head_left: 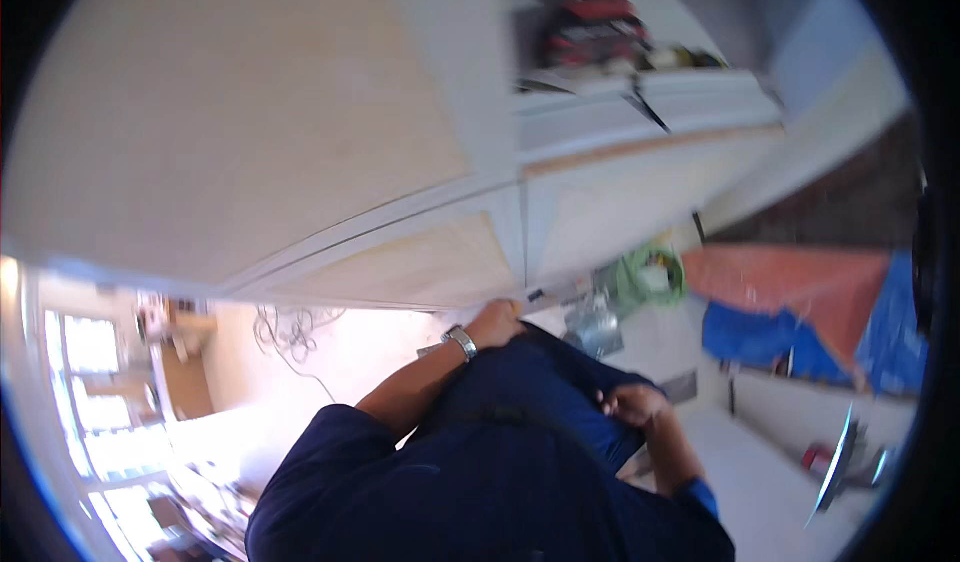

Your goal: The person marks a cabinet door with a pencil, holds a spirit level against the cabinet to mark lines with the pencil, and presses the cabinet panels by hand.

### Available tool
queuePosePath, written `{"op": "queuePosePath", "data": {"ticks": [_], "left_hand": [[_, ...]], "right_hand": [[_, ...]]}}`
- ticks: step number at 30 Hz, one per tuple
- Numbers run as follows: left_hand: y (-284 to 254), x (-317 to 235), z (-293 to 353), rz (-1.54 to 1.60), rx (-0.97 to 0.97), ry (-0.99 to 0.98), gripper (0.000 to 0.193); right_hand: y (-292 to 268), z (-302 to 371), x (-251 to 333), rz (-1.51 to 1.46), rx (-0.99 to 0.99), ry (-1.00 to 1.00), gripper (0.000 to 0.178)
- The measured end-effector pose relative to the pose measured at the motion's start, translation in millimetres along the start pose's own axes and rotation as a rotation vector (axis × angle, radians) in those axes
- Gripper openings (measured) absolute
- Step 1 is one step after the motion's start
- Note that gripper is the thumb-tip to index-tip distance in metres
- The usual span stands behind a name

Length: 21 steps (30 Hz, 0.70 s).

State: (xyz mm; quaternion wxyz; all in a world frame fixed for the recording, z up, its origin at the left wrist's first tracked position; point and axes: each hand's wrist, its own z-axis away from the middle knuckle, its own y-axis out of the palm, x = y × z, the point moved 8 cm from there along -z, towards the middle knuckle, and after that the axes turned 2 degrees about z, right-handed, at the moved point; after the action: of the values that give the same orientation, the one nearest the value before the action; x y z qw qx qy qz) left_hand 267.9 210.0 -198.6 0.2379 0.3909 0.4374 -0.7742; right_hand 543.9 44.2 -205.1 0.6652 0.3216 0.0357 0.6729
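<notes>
My left hand (496, 324), with a metal-banded watch (460, 341) on its wrist, is beside my dark trousers, near the lower edge of a pale cabinet (400, 262). Its fingers look curled, and whatever they may hold is hidden. Lower and to the right, my right hand (637, 404) is by my thigh with the fingers bent in. Anything between those fingers is too small and blurred to name.
A red and black tool or bag (598, 34) and a dark strip (648, 105) lie on the cabinet's upper ledge. To the right are a green bucket (652, 274), a metal sheet-like piece (594, 324), and red (790, 282) and blue sheets (755, 342). A cable (290, 337) lies coiled at left.
</notes>
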Motion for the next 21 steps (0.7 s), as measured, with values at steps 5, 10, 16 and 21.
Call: {"op": "queuePosePath", "data": {"ticks": [5, 10, 16, 21], "left_hand": [[-37, -29, 42, 0.238, 0.015, -0.102, 0.054], [-34, 11, 37, -0.090, -0.258, -0.089, 0.047], [-27, 93, 72, -0.024, -0.403, -0.392, 0.050], [-28, 121, 134, 0.202, -0.745, -0.696, 0.051]], "right_hand": [[10, 9, 49, -0.130, 0.161, 0.064, 0.025], [21, 20, 68, -0.139, 0.296, 0.581, 0.015], [13, 28, 161, -0.133, 0.123, -0.144, 0.020], [49, -10, 220, 0.445, 0.020, -0.326, 0.015]]}}
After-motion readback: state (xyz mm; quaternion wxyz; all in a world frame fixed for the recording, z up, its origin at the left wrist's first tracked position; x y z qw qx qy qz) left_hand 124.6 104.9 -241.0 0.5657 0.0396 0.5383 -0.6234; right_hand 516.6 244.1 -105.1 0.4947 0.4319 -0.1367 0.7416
